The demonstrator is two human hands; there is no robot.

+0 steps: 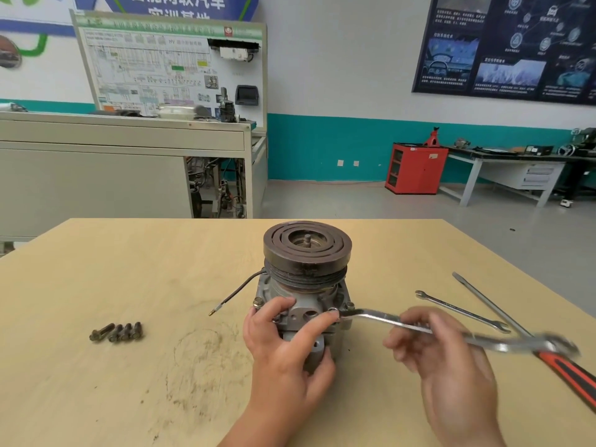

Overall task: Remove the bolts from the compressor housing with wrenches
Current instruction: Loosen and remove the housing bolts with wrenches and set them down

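Note:
The grey compressor housing [309, 304] stands upright on the wooden table [129, 269], its dark pulley [307, 253] on top. My left hand [283, 343] grips the housing's near side, fingers curled over its flange. My right hand [429, 343] holds the shaft of a silver wrench [380, 319]; the wrench's ring end sits on a bolt [333, 312] at the housing's right front corner. Another bolt [257, 301] shows at the left corner and one [350, 306] at the right. Several removed bolts [116, 332] lie in a row on the table to the left.
A second open-ended wrench [461, 311] and a long screwdriver with a red and black handle [548, 350] lie on the table to the right. A black wire [238, 291] trails from the housing to the left. Benches and a red cabinet [416, 167] stand far behind.

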